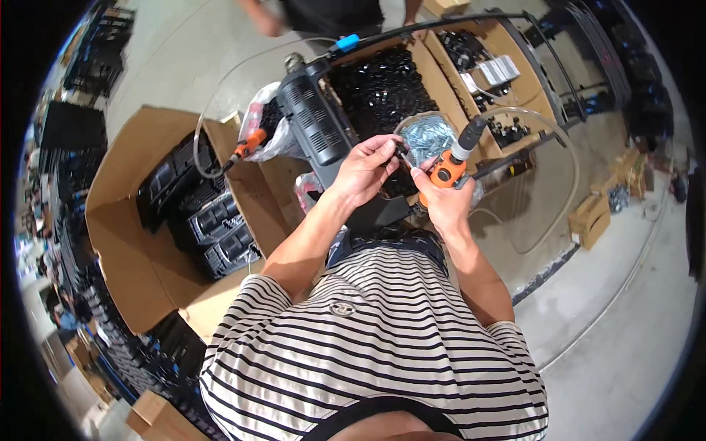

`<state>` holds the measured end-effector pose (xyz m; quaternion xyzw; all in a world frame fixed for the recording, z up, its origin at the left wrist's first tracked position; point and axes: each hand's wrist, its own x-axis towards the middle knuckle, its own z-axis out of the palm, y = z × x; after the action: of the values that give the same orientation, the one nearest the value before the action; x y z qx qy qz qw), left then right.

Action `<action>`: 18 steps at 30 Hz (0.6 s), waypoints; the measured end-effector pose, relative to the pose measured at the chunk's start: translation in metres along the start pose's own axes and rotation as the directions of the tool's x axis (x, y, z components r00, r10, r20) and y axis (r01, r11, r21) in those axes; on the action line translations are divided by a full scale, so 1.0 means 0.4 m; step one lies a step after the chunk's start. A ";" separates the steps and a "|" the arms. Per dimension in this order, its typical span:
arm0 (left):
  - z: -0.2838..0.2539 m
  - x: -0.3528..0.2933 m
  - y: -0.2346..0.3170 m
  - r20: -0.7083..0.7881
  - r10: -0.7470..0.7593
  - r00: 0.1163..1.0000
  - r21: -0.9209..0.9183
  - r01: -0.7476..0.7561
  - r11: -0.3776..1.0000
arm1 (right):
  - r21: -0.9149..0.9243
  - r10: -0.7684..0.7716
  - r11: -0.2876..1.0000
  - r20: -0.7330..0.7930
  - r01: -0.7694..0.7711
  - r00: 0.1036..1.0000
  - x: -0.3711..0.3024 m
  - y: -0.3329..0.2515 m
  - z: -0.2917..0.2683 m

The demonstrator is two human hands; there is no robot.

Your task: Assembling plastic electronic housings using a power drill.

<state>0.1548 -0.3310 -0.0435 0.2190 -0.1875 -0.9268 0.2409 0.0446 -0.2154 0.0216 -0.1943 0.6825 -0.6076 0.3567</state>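
My right hand is wrapped round an orange and black air screwdriver. Close by on its left, my left hand pinches a small dark piece between thumb and fingertips; its exact kind is too small to tell. The driver's tip lies by that piece, and whether they touch is hidden. Just beyond both hands sits a round container of silvery screws. A long black vented plastic cover leans beside my left hand, on the left of the bench.
Black small parts fill a bin at the far middle. A cardboard tray holds more fittings at right. A big cardboard box with black mouldings stands at left, a second orange driver by its rim. A clear hose loops at right. Another person stands opposite.
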 end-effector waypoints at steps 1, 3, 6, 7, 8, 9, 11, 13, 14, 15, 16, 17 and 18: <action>-0.007 -0.012 0.010 0.000 0.030 1.000 -0.017 -0.030 0.999 | 0.004 0.013 1.000 0.018 -0.014 1.000 -0.004 -0.002 0.014; -0.022 -0.032 0.028 -0.019 0.095 0.995 0.019 -0.095 0.995 | 0.012 0.040 0.999 0.051 -0.041 0.998 -0.006 -0.003 0.039; -0.041 -0.066 0.057 -0.049 0.197 0.979 0.108 -0.190 0.976 | 0.044 0.006 0.999 0.112 -0.011 0.994 -0.001 0.021 0.078; -0.047 -0.078 0.068 -0.053 0.233 0.971 0.243 -0.214 0.946 | 0.063 -0.009 0.998 0.127 0.000 0.992 -0.003 0.026 0.095; -0.053 -0.090 0.079 -0.055 0.267 0.962 0.374 -0.228 0.899 | 0.063 -0.005 0.998 0.154 -0.004 0.988 -0.005 0.029 0.112; -0.061 -0.101 0.089 -0.054 0.297 0.953 0.498 -0.232 0.836 | 0.092 -0.013 0.996 0.167 -0.002 0.986 -0.007 0.030 0.129; -0.086 -0.114 0.098 -0.096 0.320 0.943 0.476 -0.239 0.846 | 0.151 -0.033 0.988 0.185 0.004 0.982 -0.008 0.028 0.161; -0.112 -0.115 0.104 -0.141 0.319 0.937 0.426 -0.234 0.874 | 0.140 -0.017 0.990 0.205 -0.013 0.979 -0.007 0.035 0.180; -0.133 -0.111 0.125 -0.142 0.328 0.934 0.427 -0.241 0.872 | 0.129 0.001 0.991 0.203 -0.027 0.979 -0.006 0.039 0.185; -0.165 -0.096 0.161 -0.224 0.412 0.883 0.658 -0.175 0.732 | 0.114 0.019 0.993 0.194 -0.042 0.981 -0.004 0.041 0.184; -0.205 -0.079 0.202 -0.275 0.511 0.815 0.834 -0.062 0.548 | 0.111 0.018 0.993 0.197 -0.040 0.980 -0.004 0.041 0.180; -0.292 -0.056 0.244 -0.271 0.591 0.760 0.902 -0.015 0.432 | 0.088 0.014 0.996 0.220 -0.034 0.975 -0.009 0.039 0.179; -0.375 -0.031 0.291 -0.252 0.664 0.704 0.949 0.046 0.312 | 0.065 0.010 0.998 0.239 -0.026 0.971 -0.014 0.037 0.175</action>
<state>0.2814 -0.4552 -0.1118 0.5555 -0.6149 -0.4645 0.3124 0.1015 -0.2571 0.0081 -0.2475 0.6153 -0.5994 0.4482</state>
